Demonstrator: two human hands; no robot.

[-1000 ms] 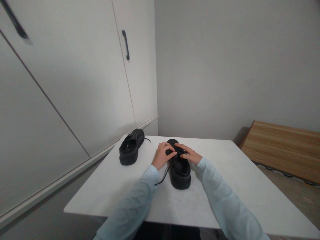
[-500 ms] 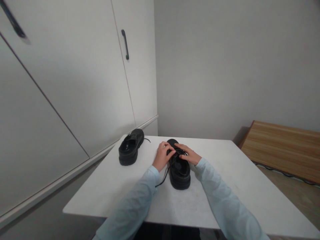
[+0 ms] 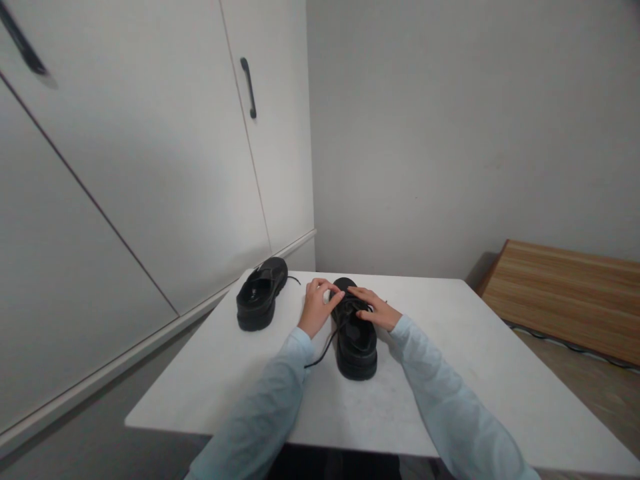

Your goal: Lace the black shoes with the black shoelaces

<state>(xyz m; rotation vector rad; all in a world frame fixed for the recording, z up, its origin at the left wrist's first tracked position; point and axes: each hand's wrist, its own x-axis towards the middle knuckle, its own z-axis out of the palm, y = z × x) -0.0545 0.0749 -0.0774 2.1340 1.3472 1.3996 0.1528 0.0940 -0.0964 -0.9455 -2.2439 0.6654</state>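
Observation:
A black lace-up shoe point(image 3: 356, 357) stands on the white table with its heel toward me. My left hand point(image 3: 317, 307) is at the left of the shoe's front, thumb and fingertips drawn together in a pinch; what lies between them is too small to make out. Over the lacing on the right side, my right hand point(image 3: 376, 309) rests with fingers stretched out and thumb apart. A dark shoelace point(image 3: 323, 355) trails from the shoe's left side onto the table near my left sleeve. The second black shoe point(image 3: 257, 318) stands farther left, a lace end sticking out behind it.
The white table point(image 3: 425, 373) spreads under both shoes. A white cabinet point(image 3: 150, 167) with dark handles runs along the left, and a grey wall point(image 3: 450, 133) closes off the back. Low on the right is a wood-grained board point(image 3: 565, 293), with a cable along its lower edge.
My left hand has moved a little left, away from the middle of the lacing. The shoe has shifted slightly left at its heel. My right hand stays almost in place.

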